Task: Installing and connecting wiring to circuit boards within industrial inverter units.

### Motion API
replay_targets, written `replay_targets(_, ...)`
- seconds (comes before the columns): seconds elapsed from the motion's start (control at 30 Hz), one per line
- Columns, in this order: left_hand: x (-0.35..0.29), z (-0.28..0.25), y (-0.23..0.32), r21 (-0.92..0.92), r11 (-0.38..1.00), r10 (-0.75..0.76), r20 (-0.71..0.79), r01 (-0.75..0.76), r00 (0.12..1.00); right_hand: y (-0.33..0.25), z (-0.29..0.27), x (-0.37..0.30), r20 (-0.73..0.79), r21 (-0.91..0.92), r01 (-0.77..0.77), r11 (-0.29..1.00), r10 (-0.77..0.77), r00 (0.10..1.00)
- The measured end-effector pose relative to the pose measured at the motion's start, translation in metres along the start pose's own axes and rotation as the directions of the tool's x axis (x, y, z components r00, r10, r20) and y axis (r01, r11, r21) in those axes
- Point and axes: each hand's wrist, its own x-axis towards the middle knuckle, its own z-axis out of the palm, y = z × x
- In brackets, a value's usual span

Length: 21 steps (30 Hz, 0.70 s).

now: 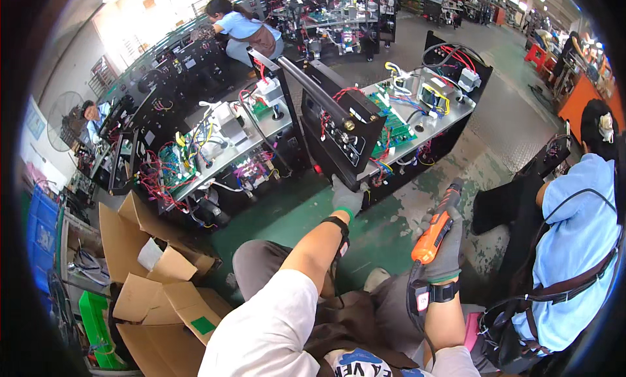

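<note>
My right hand (450, 240), in a grey glove, is wrapped round an orange electric screwdriver (432, 239), its dark tip pointing up and away from me and its cord running back along my forearm. My left hand (346, 198), in a grey glove with a green cuff, grips the lower corner of a black front panel (339, 132); its fingertips are partly hidden at the edge. The panel belongs to an open machine chassis with a green circuit board (395, 124), coloured wires and a metal tray (450, 113). A black handle bar (316, 93) runs along its top.
Another open chassis (225, 145) stands to the left. Below it are open cardboard boxes (147, 295), a green bin (98, 328) and blue crates (40, 237). A co-worker in a light blue shirt (574, 227) sits close on my right; another person (251, 35) bends over machines at the back.
</note>
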Motion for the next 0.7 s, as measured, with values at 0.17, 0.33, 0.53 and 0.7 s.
replay_targets(0.17, 0.002, -0.026, 0.003, 0.177, 0.980, 0.013, 0.413, -0.094, 0.911, 0.004, 0.022, 0.005, 0.012, -0.028, 0.046, 0.999, -0.046, 0.999)
replay_targets(0.33, 0.046, -0.120, 0.021, 0.370, 0.739, 0.151, 0.724, -0.563, 0.674, 0.021, 0.043, 0.022, 0.253, 0.063, 0.009, 0.998, -0.024, 0.967)
replay_targets(0.53, 0.071, -0.279, -0.011, 0.675, 0.727, 0.346, -0.202, -0.126, 0.916, 0.044, 0.064, 0.019, 0.349, -0.040, 0.105, 0.994, -0.085, 0.933)
replay_targets(0.7, 0.115, -0.329, -0.102, 0.759, 0.651, 0.324, -0.252, -0.021, 0.912, 0.049, 0.086, 0.011, 0.535, 0.123, -0.088, 0.988, 0.009, 0.845)
